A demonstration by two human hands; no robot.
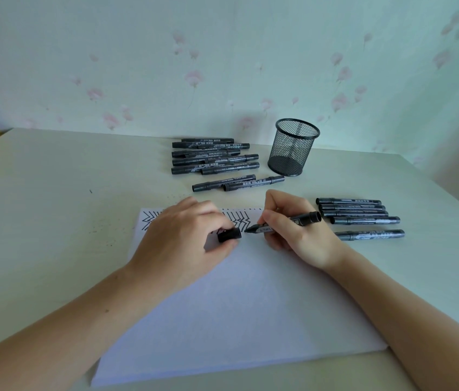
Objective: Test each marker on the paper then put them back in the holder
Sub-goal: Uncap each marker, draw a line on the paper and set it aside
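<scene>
Bare desk [53,193] lies open to the left of the hands; the desk's far edge meets the wall beyond them. The paper [236,306] runs from under both hands toward the near edge. Left hand [183,238] rests on the paper, fingers curled round a black cap [229,235]. Right hand [293,230] grips an uncapped marker [282,222], tip pointing at the cap, just apart from it. Unsorted markers [214,159] and the mesh holder [293,148] sit beyond the hands; five markers [360,217] lie just right of the right hand.
</scene>
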